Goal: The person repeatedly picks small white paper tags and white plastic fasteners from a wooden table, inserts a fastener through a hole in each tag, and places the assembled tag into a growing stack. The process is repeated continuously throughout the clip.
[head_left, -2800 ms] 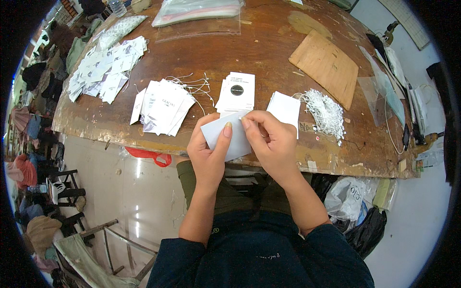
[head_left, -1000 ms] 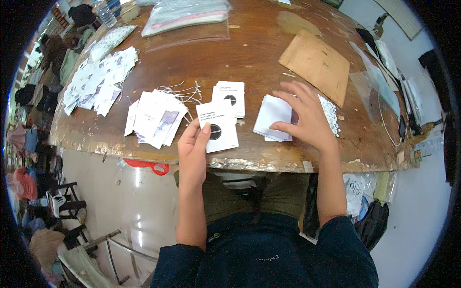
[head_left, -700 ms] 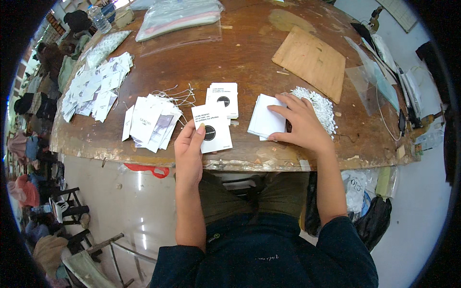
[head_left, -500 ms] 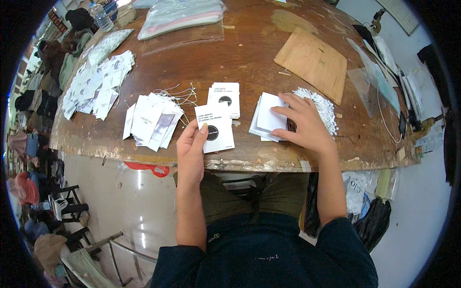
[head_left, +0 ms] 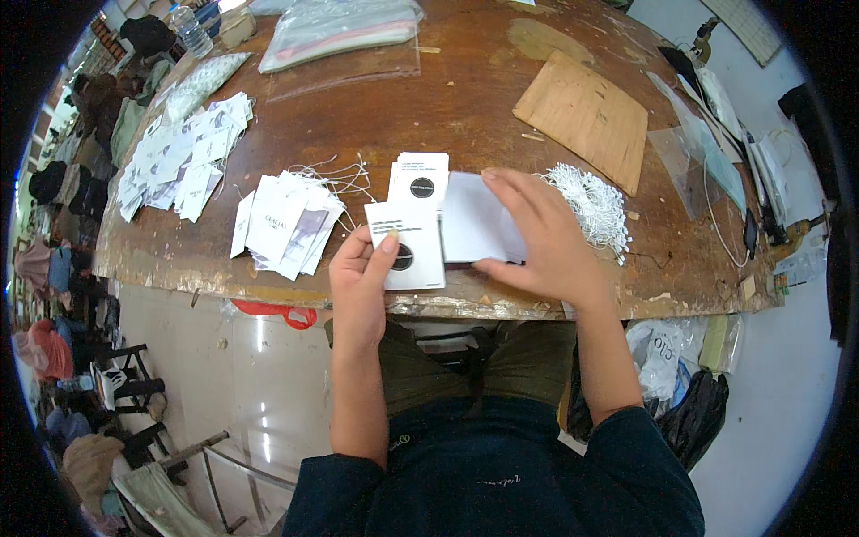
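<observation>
My left hand [head_left: 362,270] pinches a white printed card [head_left: 419,228] with a black circle on it, thumb on top, close to the table's front edge. Just behind lies a small stack of similar printed cards [head_left: 419,168], partly covered by the held card. My right hand [head_left: 548,234] curves around the right side of blank white cards [head_left: 479,219], its thumb at the near edge and fingers at the far edge. Their left edge meets the printed cards. How many blank cards there are, I cannot tell. To the left lie white tags with strings [head_left: 279,224].
A larger heap of tags [head_left: 183,161] spreads at the far left. White string loops [head_left: 591,210] lie piled beyond my right hand, near a thin wooden board [head_left: 583,118]. Clear plastic bags [head_left: 340,36] and a bottle [head_left: 190,34] stand at the back of the wooden table [head_left: 465,107].
My right hand has shifted the blank cards left, up against the printed ones. The card in my left hand has moved slightly right and nearer to me.
</observation>
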`<state>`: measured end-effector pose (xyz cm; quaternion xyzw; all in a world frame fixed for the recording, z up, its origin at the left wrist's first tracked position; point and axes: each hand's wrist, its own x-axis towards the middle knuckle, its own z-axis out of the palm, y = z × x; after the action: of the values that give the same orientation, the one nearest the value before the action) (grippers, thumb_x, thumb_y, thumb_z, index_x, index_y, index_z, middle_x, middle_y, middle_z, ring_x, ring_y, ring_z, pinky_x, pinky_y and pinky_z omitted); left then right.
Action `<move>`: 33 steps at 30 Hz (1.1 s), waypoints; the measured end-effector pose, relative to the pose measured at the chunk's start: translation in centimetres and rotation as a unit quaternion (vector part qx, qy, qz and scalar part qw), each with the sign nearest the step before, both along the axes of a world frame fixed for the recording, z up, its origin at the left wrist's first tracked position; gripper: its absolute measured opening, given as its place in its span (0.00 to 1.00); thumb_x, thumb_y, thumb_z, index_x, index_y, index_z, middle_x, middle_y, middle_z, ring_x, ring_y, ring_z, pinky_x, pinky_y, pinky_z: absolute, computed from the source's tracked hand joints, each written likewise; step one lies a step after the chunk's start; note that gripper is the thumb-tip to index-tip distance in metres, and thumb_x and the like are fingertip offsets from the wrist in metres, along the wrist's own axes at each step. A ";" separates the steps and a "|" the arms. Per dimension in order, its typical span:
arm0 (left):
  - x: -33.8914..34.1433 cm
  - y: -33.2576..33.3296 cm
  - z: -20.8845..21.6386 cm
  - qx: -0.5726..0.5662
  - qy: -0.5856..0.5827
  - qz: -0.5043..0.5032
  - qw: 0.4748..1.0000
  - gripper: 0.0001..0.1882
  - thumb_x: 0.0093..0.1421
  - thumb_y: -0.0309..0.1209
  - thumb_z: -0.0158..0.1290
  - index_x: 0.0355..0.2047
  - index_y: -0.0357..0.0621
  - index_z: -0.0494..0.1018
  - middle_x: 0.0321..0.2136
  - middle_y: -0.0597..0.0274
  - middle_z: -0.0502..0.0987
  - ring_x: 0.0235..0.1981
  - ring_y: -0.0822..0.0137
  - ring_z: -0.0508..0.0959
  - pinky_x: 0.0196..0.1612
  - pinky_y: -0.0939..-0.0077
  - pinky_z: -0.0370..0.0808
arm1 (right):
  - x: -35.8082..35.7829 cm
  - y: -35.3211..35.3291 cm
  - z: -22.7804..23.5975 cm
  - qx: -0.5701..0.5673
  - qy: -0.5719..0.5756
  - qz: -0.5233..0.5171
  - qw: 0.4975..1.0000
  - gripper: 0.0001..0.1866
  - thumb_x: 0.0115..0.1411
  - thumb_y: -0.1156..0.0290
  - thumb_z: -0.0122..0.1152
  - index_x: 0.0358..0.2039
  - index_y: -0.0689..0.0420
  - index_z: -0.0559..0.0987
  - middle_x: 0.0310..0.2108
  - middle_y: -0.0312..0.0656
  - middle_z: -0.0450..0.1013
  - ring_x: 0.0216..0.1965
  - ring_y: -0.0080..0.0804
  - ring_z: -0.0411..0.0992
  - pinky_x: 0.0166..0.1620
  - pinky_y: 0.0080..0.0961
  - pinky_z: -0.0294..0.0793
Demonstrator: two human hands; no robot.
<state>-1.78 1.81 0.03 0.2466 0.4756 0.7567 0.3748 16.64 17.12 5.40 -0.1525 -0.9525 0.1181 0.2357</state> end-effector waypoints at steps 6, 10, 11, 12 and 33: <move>1.0 1.5 0.3 0.019 -0.050 -0.038 0.998 0.12 0.64 0.26 0.53 0.45 0.31 0.76 0.46 0.59 0.77 0.44 0.75 0.75 0.47 0.77 0.72 | -2.5 -1.8 -0.6 -0.013 0.036 0.062 0.997 0.51 0.41 0.63 0.73 0.65 0.61 0.57 0.60 0.51 0.63 0.59 0.52 0.62 0.62 0.44 0.60; 1.4 1.4 0.4 -0.003 -0.052 -0.030 0.998 0.13 0.65 0.28 0.54 0.45 0.31 0.76 0.35 0.61 0.80 0.33 0.78 0.78 0.38 0.83 0.75 | -2.6 -1.8 -0.9 -0.012 0.057 0.085 0.995 0.50 0.42 0.63 0.72 0.64 0.61 0.59 0.60 0.54 0.62 0.59 0.54 0.61 0.63 0.44 0.59; 1.4 1.4 0.4 0.000 -0.053 -0.024 0.998 0.13 0.65 0.29 0.54 0.45 0.31 0.76 0.35 0.61 0.80 0.33 0.78 0.78 0.37 0.82 0.74 | -2.6 -1.7 -1.0 -0.011 0.051 0.081 0.995 0.50 0.42 0.64 0.72 0.65 0.61 0.58 0.61 0.54 0.61 0.60 0.54 0.61 0.63 0.44 0.59; 1.4 1.4 0.4 0.002 -0.053 -0.017 0.998 0.13 0.65 0.29 0.54 0.44 0.31 0.76 0.34 0.61 0.80 0.33 0.78 0.78 0.37 0.82 0.74 | -2.5 -1.7 -1.2 -0.052 0.071 0.080 0.993 0.50 0.42 0.65 0.72 0.65 0.60 0.58 0.62 0.53 0.60 0.60 0.52 0.61 0.63 0.43 0.59; 0.3 1.1 1.1 0.010 -0.051 0.065 0.997 0.13 0.68 0.31 0.47 0.47 0.34 0.73 0.41 0.59 0.79 0.41 0.72 0.78 0.45 0.76 0.76 | -3.6 -3.3 -1.8 -0.580 0.310 -0.043 0.752 0.09 0.61 0.74 0.60 0.41 0.63 0.77 0.34 0.36 0.76 0.35 0.17 0.71 0.39 0.17 0.72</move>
<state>-1.43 2.87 1.09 0.1800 0.4634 0.7958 0.3459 13.08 13.78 3.56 -0.2559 -0.5683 0.6781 0.3894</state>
